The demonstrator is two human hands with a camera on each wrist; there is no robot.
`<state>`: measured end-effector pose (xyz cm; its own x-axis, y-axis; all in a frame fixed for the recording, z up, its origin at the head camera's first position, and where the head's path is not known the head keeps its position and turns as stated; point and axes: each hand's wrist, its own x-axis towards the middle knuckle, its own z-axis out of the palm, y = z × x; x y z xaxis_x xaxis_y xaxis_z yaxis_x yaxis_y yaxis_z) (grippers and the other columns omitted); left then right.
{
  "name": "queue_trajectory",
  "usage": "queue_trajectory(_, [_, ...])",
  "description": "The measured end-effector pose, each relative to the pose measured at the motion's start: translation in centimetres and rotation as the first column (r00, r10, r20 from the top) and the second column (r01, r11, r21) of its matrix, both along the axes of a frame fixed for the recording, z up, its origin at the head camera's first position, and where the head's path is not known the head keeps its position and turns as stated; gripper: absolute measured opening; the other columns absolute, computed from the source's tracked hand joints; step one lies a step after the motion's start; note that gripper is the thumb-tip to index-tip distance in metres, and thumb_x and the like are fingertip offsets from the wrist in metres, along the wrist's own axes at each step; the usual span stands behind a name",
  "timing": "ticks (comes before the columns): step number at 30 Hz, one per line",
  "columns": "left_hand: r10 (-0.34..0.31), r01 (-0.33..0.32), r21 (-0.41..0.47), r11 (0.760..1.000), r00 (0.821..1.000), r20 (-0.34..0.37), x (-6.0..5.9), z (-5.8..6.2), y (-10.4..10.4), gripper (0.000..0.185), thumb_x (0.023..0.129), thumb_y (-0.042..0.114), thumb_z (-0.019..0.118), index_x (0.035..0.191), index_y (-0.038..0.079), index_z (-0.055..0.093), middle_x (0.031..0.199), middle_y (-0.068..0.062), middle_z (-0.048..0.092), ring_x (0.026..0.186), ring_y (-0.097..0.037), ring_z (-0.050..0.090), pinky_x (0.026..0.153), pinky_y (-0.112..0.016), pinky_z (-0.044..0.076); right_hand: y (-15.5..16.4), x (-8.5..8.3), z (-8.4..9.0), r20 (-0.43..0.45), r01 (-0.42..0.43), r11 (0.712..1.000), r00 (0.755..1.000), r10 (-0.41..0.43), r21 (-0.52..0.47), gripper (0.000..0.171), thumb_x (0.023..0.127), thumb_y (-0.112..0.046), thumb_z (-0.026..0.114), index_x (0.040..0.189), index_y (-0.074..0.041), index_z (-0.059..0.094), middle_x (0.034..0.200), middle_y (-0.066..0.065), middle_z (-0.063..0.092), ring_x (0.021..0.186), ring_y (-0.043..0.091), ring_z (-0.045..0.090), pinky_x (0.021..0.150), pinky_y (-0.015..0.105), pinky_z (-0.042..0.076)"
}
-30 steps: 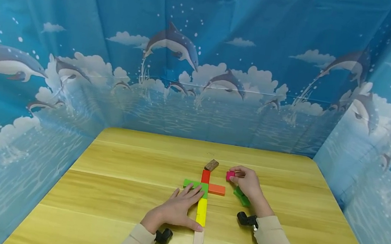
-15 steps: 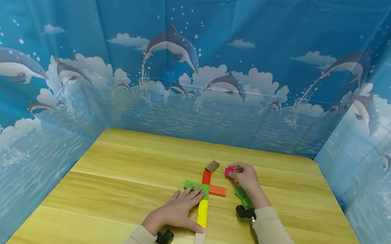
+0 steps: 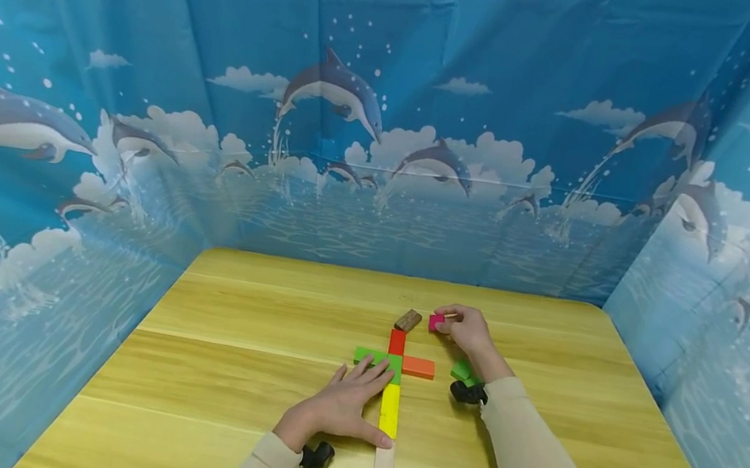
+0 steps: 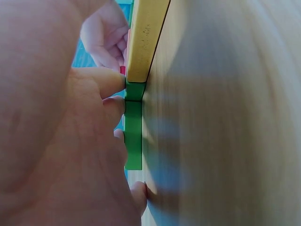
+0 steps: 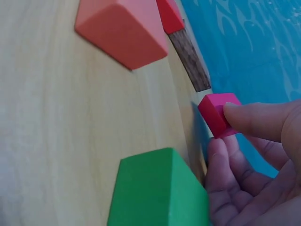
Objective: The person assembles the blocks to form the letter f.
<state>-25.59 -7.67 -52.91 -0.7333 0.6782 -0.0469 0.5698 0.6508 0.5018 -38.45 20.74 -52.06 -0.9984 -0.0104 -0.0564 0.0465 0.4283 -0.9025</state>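
My right hand (image 3: pixel 467 332) pinches a pink block (image 3: pixel 435 322) between thumb and fingers, right of the brown block (image 3: pixel 409 320). In the right wrist view the pink block (image 5: pixel 220 113) is near the end of the brown block (image 5: pixel 190 60). My left hand (image 3: pixel 344 405) lies spread over the row of blocks, its fingertips on the green blocks (image 3: pixel 393 374) and its thumb by the joint of the yellow block (image 3: pixel 389 410) and the pale wooden block (image 3: pixel 384 467). A red block (image 3: pixel 397 342) tops the row and an orange block (image 3: pixel 418 367) sticks out to the right.
More green blocks (image 3: pixel 461 370) lie under the right wrist, partly hidden by the black wrist camera (image 3: pixel 468 393). The wooden table (image 3: pixel 219 372) ends at a blue dolphin-print curtain (image 3: pixel 377 218) behind and at the sides.
My right hand has moved away from me and slightly left with the pink block, closer to the brown block. The left hand stays in place on the blocks.
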Motion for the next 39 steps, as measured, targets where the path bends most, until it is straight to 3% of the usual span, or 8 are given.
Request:
queue_trajectory(18, [0.002,-0.002,-0.002,1.000,1.000,-0.004,-0.2,-0.3,-0.1,0.111,0.080,0.075,0.066,0.164,0.024,0.013,0.169,0.004,0.002,0.154,-0.026,-0.003,0.117,-0.066,0.004,-0.5,-2.1,-0.4,-0.003,-0.017,0.996,1.000,0.017,0.084,0.031,0.098,-0.008,0.065,0.129,-0.010,0.069,0.118,0.016,0.064,0.098,0.027,0.060,0.077,0.035,0.051])
queue_trajectory(24, [-0.001,0.001,-0.006,1.000,1.000,-0.005,-0.2,-0.2,-0.1,0.113,0.080,0.076,0.065,0.164,0.025,0.012,0.169,0.004,0.002,0.154,-0.026,-0.004,0.117,-0.066,0.005,-0.6,-2.2,-0.3,-0.010,-0.033,0.993,0.999,0.034,0.113,0.032,0.099,-0.010,0.063,0.131,-0.009,0.067,0.121,0.018,0.063,0.103,0.030,0.059,0.080,0.038,0.051])
queue_trajectory(31, [0.003,-0.003,-0.011,1.000,1.000,-0.013,-0.2,-0.4,0.1,0.112,0.080,0.076,0.066,0.164,0.025,0.012,0.169,0.005,0.002,0.154,-0.026,-0.003,0.117,-0.066,0.005,-0.9,-2.2,-0.4,-0.011,-0.020,0.991,1.000,0.022,0.130,0.037,0.100,-0.015,0.064,0.137,-0.011,0.063,0.125,0.017,0.062,0.111,0.033,0.058,0.092,0.045,0.050])
queue_trajectory(39, [0.012,-0.012,-0.021,1.000,1.000,-0.009,-0.2,-0.3,0.0,0.113,0.079,0.076,0.066,0.164,0.026,0.011,0.169,0.006,0.001,0.154,-0.026,-0.003,0.117,-0.065,0.006,-1.3,-2.2,-0.6,-0.034,-0.014,0.987,0.999,0.019,0.161,0.032,0.100,-0.018,0.066,0.131,-0.011,0.068,0.118,0.015,0.065,0.103,0.031,0.059,0.088,0.044,0.050])
